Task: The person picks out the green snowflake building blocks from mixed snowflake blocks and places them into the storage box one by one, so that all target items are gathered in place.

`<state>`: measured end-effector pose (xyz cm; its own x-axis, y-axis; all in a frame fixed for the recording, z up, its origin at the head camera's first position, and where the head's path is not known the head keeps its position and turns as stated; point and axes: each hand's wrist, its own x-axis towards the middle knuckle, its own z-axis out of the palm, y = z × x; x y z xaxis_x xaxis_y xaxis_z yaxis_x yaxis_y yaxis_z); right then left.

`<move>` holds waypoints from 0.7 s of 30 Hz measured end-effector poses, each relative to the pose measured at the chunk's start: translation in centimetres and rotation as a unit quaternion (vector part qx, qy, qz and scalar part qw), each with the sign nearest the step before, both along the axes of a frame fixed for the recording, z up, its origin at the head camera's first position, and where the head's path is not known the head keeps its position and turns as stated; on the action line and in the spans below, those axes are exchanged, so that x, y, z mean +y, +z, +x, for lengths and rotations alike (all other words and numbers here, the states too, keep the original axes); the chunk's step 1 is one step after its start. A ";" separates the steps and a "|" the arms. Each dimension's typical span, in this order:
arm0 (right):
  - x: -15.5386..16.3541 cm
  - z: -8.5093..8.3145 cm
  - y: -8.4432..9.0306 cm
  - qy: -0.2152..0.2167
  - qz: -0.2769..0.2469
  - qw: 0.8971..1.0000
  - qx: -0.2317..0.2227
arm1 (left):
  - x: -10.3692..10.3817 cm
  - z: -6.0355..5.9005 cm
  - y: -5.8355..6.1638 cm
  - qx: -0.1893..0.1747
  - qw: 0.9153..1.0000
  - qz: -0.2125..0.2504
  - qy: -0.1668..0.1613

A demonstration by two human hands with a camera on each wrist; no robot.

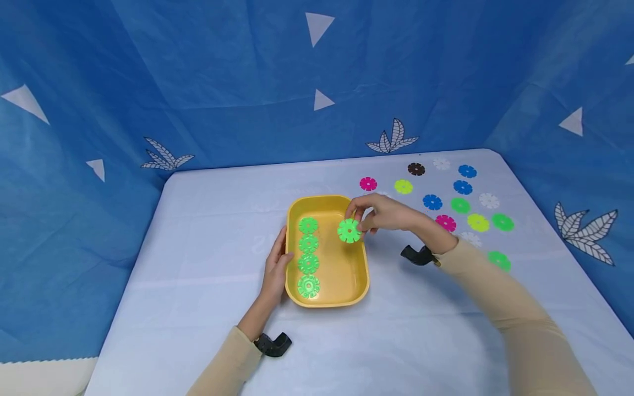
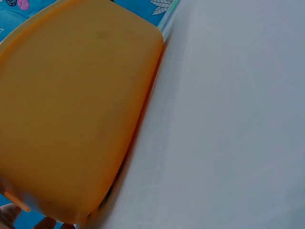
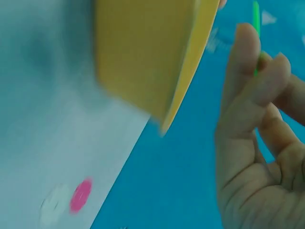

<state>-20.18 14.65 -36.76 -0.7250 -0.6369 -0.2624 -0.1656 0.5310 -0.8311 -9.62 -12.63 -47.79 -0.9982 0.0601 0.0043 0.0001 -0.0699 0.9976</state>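
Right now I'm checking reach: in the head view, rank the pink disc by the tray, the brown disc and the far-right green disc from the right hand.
1. Pink disc, just beyond the right hand.
2. Brown disc, farther back.
3. Far-right green disc, out right.

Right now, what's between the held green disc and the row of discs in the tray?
Head view: only bare yellow tray floor separates the held green disc from the row of four green discs.

No readable text, labels, brands or numbers anywhere, blue backdrop [image 1: 247,82] printed only with white triangles and leaf motifs, no writing
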 end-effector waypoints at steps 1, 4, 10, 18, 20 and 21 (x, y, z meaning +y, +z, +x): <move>-0.6 0.4 0.0 0.020 0.002 1.000 -0.006 | 0.0 0.0 0.0 -0.001 1.000 0.000 0.001; -2.2 1.1 0.0 0.061 0.020 0.998 -0.019 | 0.0 -0.1 0.0 -0.003 1.000 -0.002 0.003; -4.8 2.0 -1.1 0.095 0.066 0.992 -0.047 | 0.0 -0.1 0.0 -0.004 1.000 -0.004 0.002; -6.7 3.1 -2.8 0.131 0.137 0.981 -0.038 | 0.0 0.0 0.1 -0.014 1.000 -0.004 0.003; -7.0 3.4 -3.2 0.136 0.150 0.979 -0.038 | 0.1 0.1 0.1 -0.012 1.000 -0.001 0.000; -7.1 3.5 -3.4 0.138 0.154 0.978 -0.040 | 0.1 0.1 0.1 -0.011 1.000 -0.001 -0.001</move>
